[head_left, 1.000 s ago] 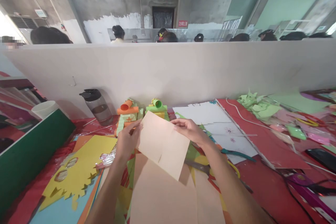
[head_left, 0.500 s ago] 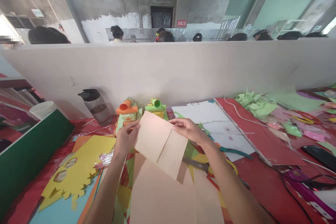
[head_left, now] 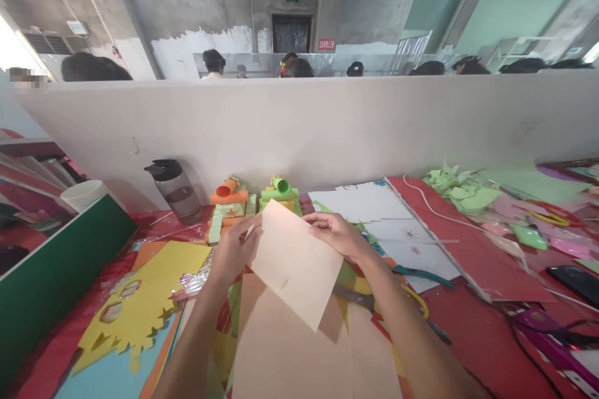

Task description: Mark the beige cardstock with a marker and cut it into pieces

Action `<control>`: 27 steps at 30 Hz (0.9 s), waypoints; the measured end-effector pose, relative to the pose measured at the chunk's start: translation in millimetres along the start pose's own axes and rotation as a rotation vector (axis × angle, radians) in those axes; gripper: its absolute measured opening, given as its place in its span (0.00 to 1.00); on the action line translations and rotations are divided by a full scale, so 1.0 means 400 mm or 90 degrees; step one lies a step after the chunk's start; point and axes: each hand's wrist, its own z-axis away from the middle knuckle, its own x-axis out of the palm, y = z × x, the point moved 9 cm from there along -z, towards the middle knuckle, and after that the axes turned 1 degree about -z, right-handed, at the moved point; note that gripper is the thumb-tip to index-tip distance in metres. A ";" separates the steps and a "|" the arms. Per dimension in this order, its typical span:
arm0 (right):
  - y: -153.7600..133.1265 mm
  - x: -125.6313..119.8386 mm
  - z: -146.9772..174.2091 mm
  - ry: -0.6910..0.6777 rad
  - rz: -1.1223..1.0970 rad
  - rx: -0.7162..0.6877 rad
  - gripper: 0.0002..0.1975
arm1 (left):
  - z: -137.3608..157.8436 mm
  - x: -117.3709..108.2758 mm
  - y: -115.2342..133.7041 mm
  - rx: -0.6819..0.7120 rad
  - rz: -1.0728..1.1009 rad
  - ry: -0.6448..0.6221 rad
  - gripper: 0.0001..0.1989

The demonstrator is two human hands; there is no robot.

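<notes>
A pale peach sheet of paper (head_left: 292,262) is held up at a slant between both hands. My left hand (head_left: 235,248) pinches its left upper edge. On the opposite side, the fingers of my right hand (head_left: 336,235) close on the upper right edge. A small slit or fold line shows near the sheet's lower edge. Beneath it lies a larger peach paper (head_left: 290,349). Scissors (head_left: 358,298) with yellow and red handles rest beside my right forearm, partly hidden by it. Two paper models, one orange (head_left: 229,196) and one green (head_left: 281,190), stand behind the held sheet.
A dark-lidded bottle (head_left: 175,190), a white cup (head_left: 85,194) and a green board (head_left: 65,274) stand at left, near cut yellow paper (head_left: 140,299). White drawings (head_left: 402,230), green scraps (head_left: 461,190), a phone (head_left: 573,283) and cables lie rightward. A white partition (head_left: 299,131) crosses behind.
The diagonal edge that split the held paper into two overlapping parts has mostly gone; it now looks like one face. Both hands have shifted slightly right in the view.
</notes>
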 end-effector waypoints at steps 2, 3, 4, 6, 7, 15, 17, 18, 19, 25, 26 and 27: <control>-0.004 -0.003 0.001 0.002 -0.004 -0.004 0.18 | 0.000 -0.001 0.012 0.011 -0.035 0.005 0.22; -0.006 -0.004 0.001 0.004 -0.002 -0.011 0.18 | 0.001 -0.001 0.016 0.011 -0.046 0.009 0.22; -0.009 -0.006 0.001 0.007 0.000 -0.018 0.18 | 0.002 -0.002 0.020 0.014 -0.050 0.013 0.22; -0.009 -0.009 0.000 0.011 0.004 -0.027 0.18 | 0.004 -0.003 0.030 0.026 -0.043 0.017 0.20; -0.007 -0.010 -0.001 0.012 0.003 -0.026 0.18 | 0.005 -0.003 0.035 0.035 -0.035 0.017 0.19; 0.000 -0.019 -0.004 0.021 -0.007 -0.036 0.19 | -0.002 0.001 0.029 0.038 0.086 -0.012 0.12; -0.006 -0.019 -0.002 0.006 -0.013 -0.042 0.19 | -0.005 -0.007 0.026 0.032 0.086 -0.005 0.13; -0.009 -0.019 0.000 0.000 -0.014 -0.043 0.19 | -0.006 -0.016 0.025 0.029 0.083 0.007 0.13; -0.011 -0.020 0.001 -0.005 -0.012 -0.042 0.19 | -0.006 -0.029 0.024 0.022 0.084 0.024 0.12; -0.006 -0.033 0.014 -0.031 0.047 -0.019 0.18 | -0.003 -0.151 0.048 0.121 0.129 0.146 0.10; -0.004 -0.029 0.017 -0.050 0.055 -0.016 0.19 | -0.003 -0.160 0.055 0.143 0.133 0.133 0.10; -0.002 -0.022 0.020 -0.076 0.060 -0.010 0.19 | -0.004 -0.159 0.056 0.140 0.134 0.098 0.12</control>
